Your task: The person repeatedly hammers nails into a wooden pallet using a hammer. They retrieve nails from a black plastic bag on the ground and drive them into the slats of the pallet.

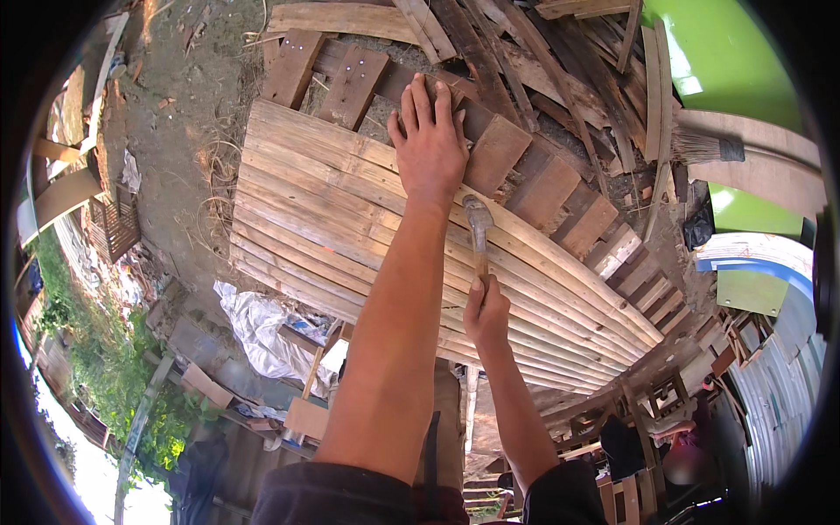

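A broad panel of split bamboo slats (pixel 324 188) lies across brown wooden boards (pixel 542 188) that stick out past its far edge. My left hand (pixel 429 144) reaches over that edge, fingers stretched and spread, the palm near the last slat and the fingertips by the boards. In my right hand (pixel 488 313) is a hammer (pixel 479 229), gripped by its wooden handle. The metal head rests on or just above the slats, right of my left wrist; I cannot tell whether it touches. No nail shows clearly near the hammer head.
Loose planks (pixel 560 79) are piled beyond the boards. At the right are a bright green surface (pixel 722 61), a bristle brush (pixel 713 150) and corrugated metal sheets (pixel 774 394). A white crumpled sheet (pixel 262 332) lies at the left. Another person (pixel 687 446) is at the lower right.
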Demonstrator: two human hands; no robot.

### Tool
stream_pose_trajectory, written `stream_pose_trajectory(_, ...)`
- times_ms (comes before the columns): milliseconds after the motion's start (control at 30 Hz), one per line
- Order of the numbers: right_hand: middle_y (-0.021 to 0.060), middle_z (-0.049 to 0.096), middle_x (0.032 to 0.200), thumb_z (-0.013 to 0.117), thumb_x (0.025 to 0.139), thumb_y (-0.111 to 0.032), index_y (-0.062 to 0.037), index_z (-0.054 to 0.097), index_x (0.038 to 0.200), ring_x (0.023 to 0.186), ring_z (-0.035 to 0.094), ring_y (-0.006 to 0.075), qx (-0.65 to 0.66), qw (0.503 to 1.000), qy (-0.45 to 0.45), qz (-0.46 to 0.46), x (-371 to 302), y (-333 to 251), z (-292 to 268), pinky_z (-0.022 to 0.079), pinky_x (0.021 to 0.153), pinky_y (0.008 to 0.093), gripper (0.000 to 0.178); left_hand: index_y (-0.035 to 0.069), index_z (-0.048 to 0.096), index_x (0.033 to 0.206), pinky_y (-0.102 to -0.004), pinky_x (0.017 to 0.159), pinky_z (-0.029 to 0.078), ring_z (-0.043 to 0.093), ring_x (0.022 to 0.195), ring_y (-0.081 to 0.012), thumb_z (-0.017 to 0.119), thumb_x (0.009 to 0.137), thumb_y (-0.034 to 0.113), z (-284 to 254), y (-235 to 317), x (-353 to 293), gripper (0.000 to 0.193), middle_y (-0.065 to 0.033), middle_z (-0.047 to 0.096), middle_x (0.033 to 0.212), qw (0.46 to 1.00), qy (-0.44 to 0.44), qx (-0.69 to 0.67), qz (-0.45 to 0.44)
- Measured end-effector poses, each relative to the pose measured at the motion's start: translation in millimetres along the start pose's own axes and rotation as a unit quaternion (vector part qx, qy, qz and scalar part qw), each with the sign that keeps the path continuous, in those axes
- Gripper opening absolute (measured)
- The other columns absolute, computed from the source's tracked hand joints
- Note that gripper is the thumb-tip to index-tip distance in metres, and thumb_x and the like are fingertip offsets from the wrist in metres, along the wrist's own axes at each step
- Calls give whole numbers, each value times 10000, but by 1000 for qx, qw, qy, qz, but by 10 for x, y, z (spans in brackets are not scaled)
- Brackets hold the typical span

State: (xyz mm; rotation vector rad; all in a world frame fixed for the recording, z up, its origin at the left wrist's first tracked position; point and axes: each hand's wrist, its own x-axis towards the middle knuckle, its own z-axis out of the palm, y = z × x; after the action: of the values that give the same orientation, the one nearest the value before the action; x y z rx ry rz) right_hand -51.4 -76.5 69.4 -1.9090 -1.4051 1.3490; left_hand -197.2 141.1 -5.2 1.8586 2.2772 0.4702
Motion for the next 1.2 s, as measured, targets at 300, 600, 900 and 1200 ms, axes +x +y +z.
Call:
stream_pose_trajectory(300, 33, 464, 596, 441, 1084, -416, -10, 482, 880, 486, 417, 105, 50, 998, 35, -21, 152, -165, 45, 324, 438, 280, 456, 111, 460, 1468, -535, 1175, 270, 337, 1474, -331, 458, 1057, 266, 20, -22, -15, 440, -151, 341, 1615, 1000, -7, -22, -6)
stream_pose_trajectory(600, 17, 460, 615, 419, 1097, -443, -15, 491, 885, 493, 382, 83, -33, 999, 17, 7, 133, -179, 125, 317, 449, 258, 483, 86, 510, 1438, -518, 1177, 277, 372, 1458, -337, 433, 1061, 246, 14, -48, -34, 417, -171, 403, 1582, 996, 34, -78, 3)
stream_pose_trajectory(900, 138, 519, 572, 484, 1080, -302, 10, 549, 940, 469, 550, 288, -63, 996, 59, 1, 103, -96, 212, 417, 480, 392, 348, 31, 610, 1321, -476, 1163, 309, 504, 1360, -366, 383, 1080, 226, 50, -114, -30, 385, -203, 608, 1385, 956, 150, -250, 16)
stream_pose_trajectory(1200, 204, 568, 585, 477, 1085, -324, 22, 556, 843, 516, 587, 401, -31, 994, 103, 1, 26, -321, 348, 428, 501, 457, 429, -37, 566, 1343, -469, 1150, 367, 466, 1377, -435, 380, 1089, 184, -148, -465, -376, 385, -253, 593, 1370, 887, 112, -444, 48)
